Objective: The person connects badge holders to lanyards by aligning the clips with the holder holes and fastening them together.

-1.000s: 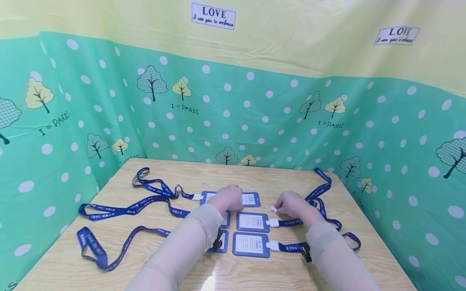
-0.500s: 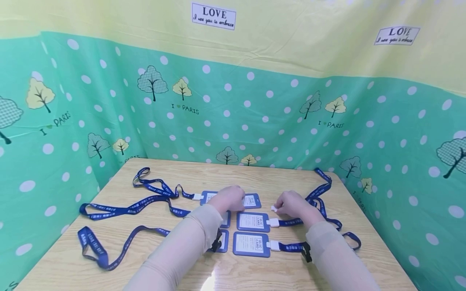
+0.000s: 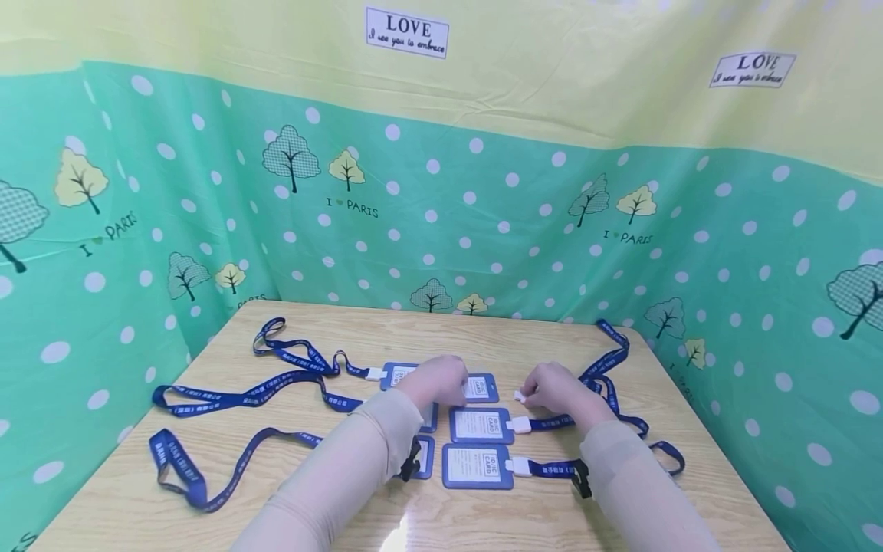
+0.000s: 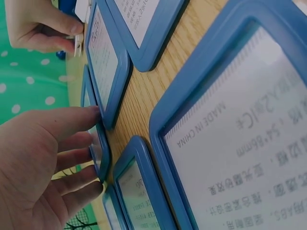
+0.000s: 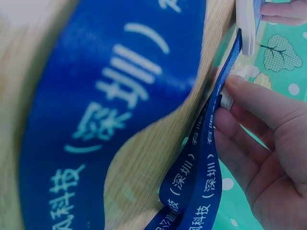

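Observation:
My left hand grips the far-right blue ID card holder, thumb at one edge and fingers at the other in the left wrist view. That holder has no lanyard attached at its slotted end. Across a short gap, my right hand pinches the white clip of a blue lanyard between thumb and fingers. Two more holders on the right, a middle one and a near one, are joined to lanyards by white clips. My left hand and forearm partly hide the left-hand holders.
On the left, several blue lanyards spread over the wooden table, the far one clipped to a holder. More lanyard loops lie beside my right forearm. A green and yellow patterned curtain encloses the table's back and sides.
My left hand has shifted slightly right, bringing the far-right card holder nearer the clip and a little toward me. The middle-right holder has nudged slightly nearer me. My right hand stays almost still.

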`<action>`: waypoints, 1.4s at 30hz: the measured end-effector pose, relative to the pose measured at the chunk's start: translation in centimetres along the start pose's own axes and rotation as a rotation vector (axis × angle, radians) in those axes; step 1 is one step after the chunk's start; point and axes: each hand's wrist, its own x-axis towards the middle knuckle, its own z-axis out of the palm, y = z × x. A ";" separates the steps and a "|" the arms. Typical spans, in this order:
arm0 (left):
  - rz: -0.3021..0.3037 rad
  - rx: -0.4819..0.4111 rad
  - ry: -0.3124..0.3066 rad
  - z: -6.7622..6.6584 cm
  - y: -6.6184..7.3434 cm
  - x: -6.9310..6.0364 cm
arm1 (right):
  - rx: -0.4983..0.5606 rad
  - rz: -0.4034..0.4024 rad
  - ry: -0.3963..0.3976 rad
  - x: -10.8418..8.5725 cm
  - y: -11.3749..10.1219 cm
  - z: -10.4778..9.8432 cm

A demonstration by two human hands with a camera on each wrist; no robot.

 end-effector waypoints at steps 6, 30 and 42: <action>0.023 0.020 0.001 -0.3 0.5 -0.4 | 0.002 -0.001 -0.003 -0.1 0.0 0.0; 0.005 -0.022 0.005 -0.3 0.5 -0.9 | -0.029 -0.014 0.007 0.1 -0.3 0.2; -0.008 -0.023 0.002 -0.3 0.7 -0.9 | -0.049 -0.034 0.021 0.1 -0.6 0.4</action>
